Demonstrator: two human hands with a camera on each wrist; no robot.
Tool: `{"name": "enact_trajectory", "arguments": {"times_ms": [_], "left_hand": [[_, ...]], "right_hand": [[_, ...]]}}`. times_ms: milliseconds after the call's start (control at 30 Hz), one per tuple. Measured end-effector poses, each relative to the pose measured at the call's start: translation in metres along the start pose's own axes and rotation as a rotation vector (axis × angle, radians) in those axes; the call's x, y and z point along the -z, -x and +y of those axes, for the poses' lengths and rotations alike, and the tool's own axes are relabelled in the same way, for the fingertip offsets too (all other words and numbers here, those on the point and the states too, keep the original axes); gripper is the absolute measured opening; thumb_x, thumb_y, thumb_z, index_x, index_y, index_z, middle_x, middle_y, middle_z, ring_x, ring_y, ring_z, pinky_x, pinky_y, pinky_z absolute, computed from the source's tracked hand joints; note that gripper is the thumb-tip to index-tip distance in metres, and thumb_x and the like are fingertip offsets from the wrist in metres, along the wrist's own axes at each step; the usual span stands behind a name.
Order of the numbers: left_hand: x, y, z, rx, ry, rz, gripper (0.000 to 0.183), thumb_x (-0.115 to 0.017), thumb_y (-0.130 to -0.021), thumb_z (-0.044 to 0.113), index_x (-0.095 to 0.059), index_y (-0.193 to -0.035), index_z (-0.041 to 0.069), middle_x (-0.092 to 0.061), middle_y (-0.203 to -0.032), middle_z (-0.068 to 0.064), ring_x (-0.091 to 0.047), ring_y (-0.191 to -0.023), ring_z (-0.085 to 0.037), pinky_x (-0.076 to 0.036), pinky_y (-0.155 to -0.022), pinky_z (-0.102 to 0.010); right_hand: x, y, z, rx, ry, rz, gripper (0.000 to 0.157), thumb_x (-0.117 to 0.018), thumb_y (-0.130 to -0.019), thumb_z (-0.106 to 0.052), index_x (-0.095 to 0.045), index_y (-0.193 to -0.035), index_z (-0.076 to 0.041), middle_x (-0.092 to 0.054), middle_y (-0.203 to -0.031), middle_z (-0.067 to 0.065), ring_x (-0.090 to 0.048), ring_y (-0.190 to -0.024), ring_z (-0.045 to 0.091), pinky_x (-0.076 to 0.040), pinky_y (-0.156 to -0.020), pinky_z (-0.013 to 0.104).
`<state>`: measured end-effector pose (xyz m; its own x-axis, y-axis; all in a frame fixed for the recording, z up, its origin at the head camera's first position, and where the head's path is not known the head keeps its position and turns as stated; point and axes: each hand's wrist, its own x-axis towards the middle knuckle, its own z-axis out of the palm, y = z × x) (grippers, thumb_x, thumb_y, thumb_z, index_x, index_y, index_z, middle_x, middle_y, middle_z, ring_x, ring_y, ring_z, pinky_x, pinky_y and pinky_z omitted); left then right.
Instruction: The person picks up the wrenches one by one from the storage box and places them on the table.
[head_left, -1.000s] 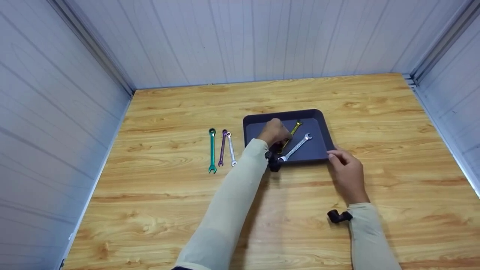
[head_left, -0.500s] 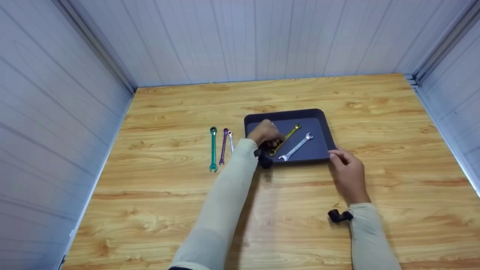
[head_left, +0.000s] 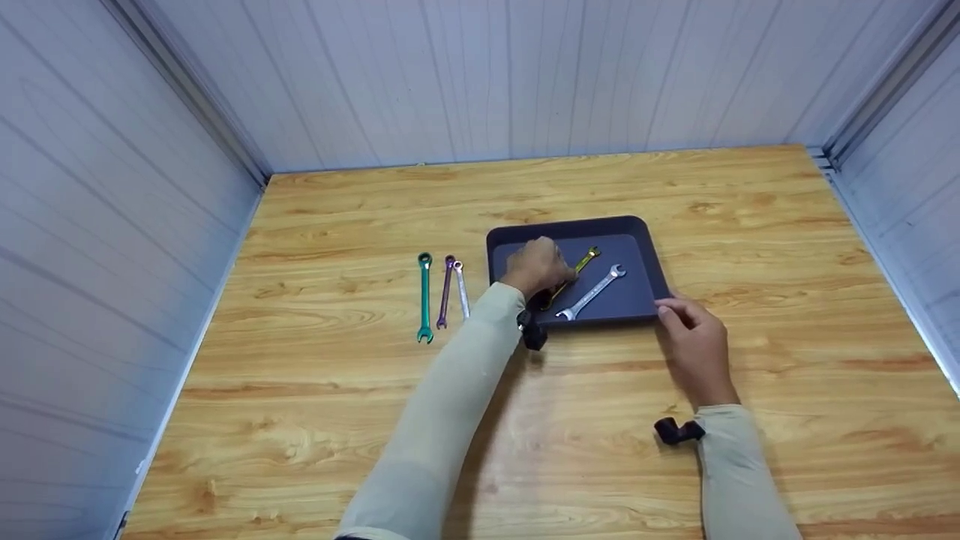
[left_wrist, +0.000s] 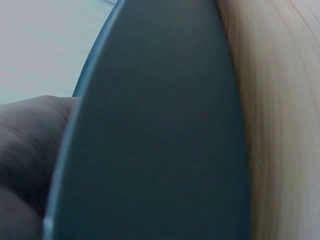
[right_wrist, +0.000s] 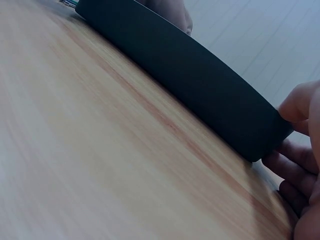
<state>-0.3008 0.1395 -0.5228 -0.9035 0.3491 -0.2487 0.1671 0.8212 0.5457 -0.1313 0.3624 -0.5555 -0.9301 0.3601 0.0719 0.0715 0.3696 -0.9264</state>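
My left hand (head_left: 538,266) reaches into the dark tray (head_left: 651,262), fingers curled at the middle of a yellow combination wrench (head_left: 586,261). The hand covers part of that wrench and hides the thumb. To its right in the tray lies a silver double open-end wrench (head_left: 594,292), slanted the same way. With thumb and fingers, my right hand (head_left: 696,341) pinches the tray's front right corner. In the right wrist view, the thumb sits at the rim of the tray (right_wrist: 200,85) and other fingers lie lower against the corner. The left wrist view shows mostly the tray's outer wall (left_wrist: 155,120).
Left of the tray, a green wrench (head_left: 424,300), a purple wrench (head_left: 445,296) and a small silver wrench (head_left: 460,285) lie side by side on the wooden table (head_left: 300,420). The left sleeve hides the small one's lower end. Pale panel walls (head_left: 465,82) bound the table behind and at both sides.
The yellow wrench has shifted slightly left in the tray. My left hand moved left off its middle, then back right onto it. The right hand stays at the tray's corner.
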Motion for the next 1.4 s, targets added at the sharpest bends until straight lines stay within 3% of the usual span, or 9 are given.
{"name": "enact_trajectory", "arguments": {"times_ms": [167,300,400,533,633,867,1233,1400], "left_hand": [[0.002,-0.001,-0.002,0.021,-0.061,0.071,0.032,-0.077,-0.083,0.042,-0.062,-0.067,0.019,-0.062,-0.071,0.006,-0.059,-0.067,-0.014,-0.048,-0.069,-0.035],[0.006,-0.001,-0.005,0.041,-0.057,0.077,0.032,-0.078,-0.081,0.04,-0.058,-0.067,0.019,-0.06,-0.071,0.005,-0.058,-0.065,-0.015,-0.048,-0.065,-0.035],[0.01,-0.002,-0.01,0.073,0.05,-0.004,0.032,-0.078,-0.081,0.038,-0.059,-0.066,0.017,-0.061,-0.067,0.003,-0.058,-0.059,-0.014,-0.048,-0.056,-0.032],[0.012,-0.002,-0.019,0.109,0.272,-0.115,0.031,-0.079,-0.083,0.03,-0.065,-0.063,0.012,-0.062,-0.06,-0.001,-0.058,-0.05,-0.014,-0.046,-0.047,-0.028],[0.012,0.0,-0.023,0.082,0.37,-0.128,0.032,-0.079,-0.084,0.024,-0.064,-0.06,0.011,-0.061,-0.056,-0.001,-0.057,-0.048,-0.013,-0.046,-0.047,-0.026],[0.01,0.001,-0.029,0.031,0.469,-0.126,0.034,-0.072,-0.088,0.019,-0.059,-0.057,0.012,-0.062,-0.058,-0.002,-0.06,-0.049,-0.013,-0.047,-0.047,-0.024],[0.009,0.001,-0.036,-0.03,0.591,-0.192,0.021,-0.068,-0.091,0.014,-0.065,-0.07,0.011,-0.065,-0.067,-0.004,-0.062,-0.059,-0.013,-0.05,-0.056,-0.025],[0.009,0.001,-0.037,-0.025,0.633,-0.212,0.016,-0.069,-0.091,0.012,-0.067,-0.074,0.011,-0.066,-0.071,-0.005,-0.063,-0.063,-0.014,-0.05,-0.057,-0.024]], "right_hand": [[-0.002,0.0,0.002,0.009,0.007,0.0,0.032,-0.063,-0.1,-0.033,-0.073,-0.116,-0.007,-0.056,-0.142,0.007,-0.049,-0.134,0.021,-0.04,-0.11,0.039],[-0.003,-0.002,0.002,0.036,-0.005,0.008,0.032,-0.065,-0.099,-0.031,-0.073,-0.115,-0.005,-0.058,-0.14,0.007,-0.051,-0.132,0.02,-0.041,-0.109,0.035],[-0.003,-0.002,0.002,0.049,-0.01,0.011,0.031,-0.065,-0.099,-0.031,-0.074,-0.114,-0.004,-0.06,-0.138,0.006,-0.052,-0.131,0.019,-0.042,-0.107,0.032],[-0.002,-0.002,0.001,0.042,-0.009,0.007,0.032,-0.064,-0.1,-0.031,-0.073,-0.115,-0.005,-0.059,-0.14,0.007,-0.052,-0.131,0.02,-0.041,-0.108,0.033],[-0.001,-0.002,0.0,0.029,-0.02,0.005,0.032,-0.064,-0.1,-0.032,-0.073,-0.116,-0.005,-0.058,-0.141,0.007,-0.051,-0.132,0.02,-0.041,-0.108,0.034],[-0.001,-0.002,-0.001,0.021,-0.022,0.008,0.033,-0.064,-0.1,-0.032,-0.073,-0.116,-0.005,-0.059,-0.14,0.008,-0.051,-0.132,0.021,-0.04,-0.109,0.036],[0.0,-0.001,-0.001,0.021,-0.004,0.01,0.032,-0.064,-0.1,-0.032,-0.073,-0.115,-0.005,-0.058,-0.14,0.008,-0.05,-0.133,0.021,-0.039,-0.11,0.037],[0.0,-0.001,0.001,0.039,0.013,0.009,0.032,-0.063,-0.1,-0.032,-0.073,-0.116,-0.005,-0.059,-0.139,0.008,-0.05,-0.133,0.021,-0.04,-0.109,0.036]]}}
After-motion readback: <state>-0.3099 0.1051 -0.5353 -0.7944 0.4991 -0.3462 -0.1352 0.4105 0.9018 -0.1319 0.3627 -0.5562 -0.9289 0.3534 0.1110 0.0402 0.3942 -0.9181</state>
